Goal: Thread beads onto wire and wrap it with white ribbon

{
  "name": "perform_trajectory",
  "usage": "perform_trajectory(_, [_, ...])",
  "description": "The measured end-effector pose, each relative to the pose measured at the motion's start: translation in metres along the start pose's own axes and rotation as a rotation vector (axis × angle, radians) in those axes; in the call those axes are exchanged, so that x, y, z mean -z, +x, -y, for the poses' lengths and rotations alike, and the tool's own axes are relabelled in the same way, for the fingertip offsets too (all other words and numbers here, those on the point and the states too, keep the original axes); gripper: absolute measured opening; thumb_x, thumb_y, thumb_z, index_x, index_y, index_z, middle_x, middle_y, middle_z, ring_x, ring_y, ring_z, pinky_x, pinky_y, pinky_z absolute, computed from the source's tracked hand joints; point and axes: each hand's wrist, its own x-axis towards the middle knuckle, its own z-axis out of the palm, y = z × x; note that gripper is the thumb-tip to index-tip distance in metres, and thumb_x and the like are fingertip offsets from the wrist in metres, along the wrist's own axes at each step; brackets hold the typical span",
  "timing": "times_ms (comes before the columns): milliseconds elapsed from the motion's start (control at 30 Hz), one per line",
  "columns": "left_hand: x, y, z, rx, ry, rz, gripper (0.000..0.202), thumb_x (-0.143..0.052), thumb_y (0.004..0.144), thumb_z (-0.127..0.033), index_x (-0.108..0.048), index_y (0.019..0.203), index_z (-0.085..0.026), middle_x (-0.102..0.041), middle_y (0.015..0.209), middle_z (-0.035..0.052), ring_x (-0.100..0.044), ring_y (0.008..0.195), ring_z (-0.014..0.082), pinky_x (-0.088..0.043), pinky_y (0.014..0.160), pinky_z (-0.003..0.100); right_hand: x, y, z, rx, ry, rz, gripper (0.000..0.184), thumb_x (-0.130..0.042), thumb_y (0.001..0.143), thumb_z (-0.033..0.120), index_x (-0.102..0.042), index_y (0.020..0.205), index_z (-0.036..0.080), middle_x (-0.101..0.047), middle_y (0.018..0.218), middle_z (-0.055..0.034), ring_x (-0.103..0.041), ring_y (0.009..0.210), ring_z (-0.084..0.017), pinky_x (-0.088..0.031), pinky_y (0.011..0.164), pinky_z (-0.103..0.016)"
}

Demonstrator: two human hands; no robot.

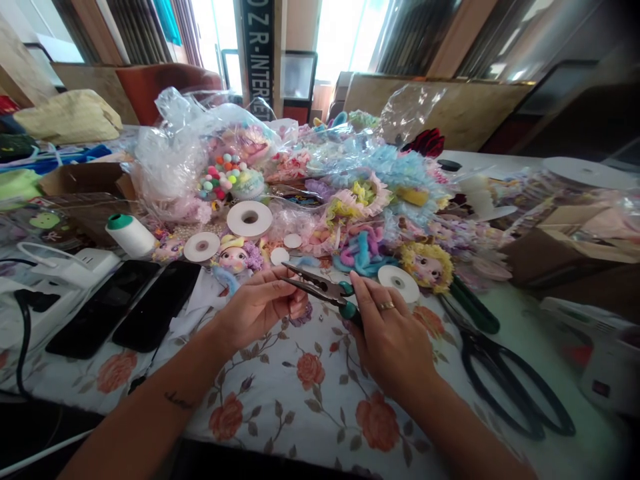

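My right hand [393, 327] is wrapped round the green handles of needle-nose pliers [320, 285], a ring on one finger. The pliers point left, and their jaws look slightly apart. At the jaw tips, my left hand [265, 300] has its thumb and fingers pinched together. Whatever lies between those fingers is too small or hidden to make out. Just beyond the hands are a doll head with yellow curls [427, 265], another doll head [235, 257], a white ribbon spool [399, 283] and blue and pink fuzzy strands [367, 250].
Large black-handled scissors [515, 380] lie at the right, near a glue gun [600, 347] and a cardboard box [555, 253]. Two phones [155, 307] and a power strip [50, 300] are on the left. Plastic bags [170, 153] and frilly trims pile up at the back beyond a thread cone [131, 235].
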Motion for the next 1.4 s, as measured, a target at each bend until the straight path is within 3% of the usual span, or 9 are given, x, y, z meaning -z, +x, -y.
perform_trajectory(167, [-0.001,0.0,0.0,-0.01,0.049,-0.052,0.011,-0.072,0.07,-0.024,-0.067,0.074,-0.015,-0.056,0.059,0.0027,-0.051,0.055,0.013,-0.039,0.054,0.028,0.003,0.001,0.0,-0.008,-0.069,-0.04,0.063,-0.04,0.084,0.006,-0.024,0.144,0.007,-0.06,0.111,-0.0184,-0.054,0.098,-0.03,-0.052,0.078,-0.041])
perform_trajectory(267, [-0.001,0.0,0.0,-0.022,0.058,-0.057,0.013,-0.073,0.069,-0.023,-0.067,0.077,-0.016,-0.057,0.059,0.0024,-0.052,0.055,0.0134,-0.039,0.054,0.029,0.003,0.001,-0.002,0.007,-0.065,-0.06,0.055,-0.041,0.083,0.006,-0.034,0.137,0.006,-0.06,0.11,-0.0182,-0.053,0.097,-0.029,-0.049,0.079,-0.041])
perform_trajectory(433, [0.001,-0.001,0.0,-0.014,0.055,-0.004,0.013,-0.071,0.072,-0.022,-0.066,0.082,-0.017,-0.057,0.061,0.0023,-0.053,0.057,0.0136,-0.039,0.056,0.028,0.002,0.003,-0.003,0.017,-0.014,-0.082,0.04,-0.042,0.086,0.01,-0.044,0.126,0.01,-0.061,0.108,-0.0166,-0.052,0.096,-0.029,-0.043,0.083,-0.046])
perform_trajectory(667, [0.0,-0.004,-0.003,-0.002,0.181,0.106,0.015,-0.067,0.079,-0.031,-0.063,0.078,-0.017,-0.054,0.066,0.0039,-0.051,0.06,0.0142,-0.039,0.058,0.028,0.003,0.005,-0.007,0.019,0.044,-0.181,0.03,-0.037,0.089,0.012,-0.047,0.117,0.016,-0.06,0.103,-0.0132,-0.052,0.111,-0.028,-0.032,0.104,-0.057])
perform_trajectory(867, [0.0,-0.005,-0.002,-0.017,0.223,0.119,0.017,-0.066,0.08,-0.034,-0.062,0.079,-0.017,-0.052,0.067,0.0043,-0.051,0.061,0.0148,-0.039,0.059,0.028,-0.002,0.004,-0.011,0.037,0.104,-0.155,0.032,-0.038,0.086,0.01,-0.044,0.118,0.016,-0.059,0.102,-0.0143,-0.056,0.097,-0.027,-0.048,0.085,-0.047])
perform_trajectory(1400, [-0.001,-0.004,-0.001,-0.018,0.19,0.137,0.013,-0.065,0.081,-0.029,-0.061,0.079,-0.017,-0.053,0.068,0.0037,-0.051,0.062,0.0137,-0.038,0.06,0.027,-0.004,0.004,-0.01,0.071,0.093,-0.148,0.032,-0.037,0.081,0.004,-0.044,0.112,0.011,-0.057,0.098,-0.0164,-0.052,0.092,-0.028,-0.047,0.079,-0.045])
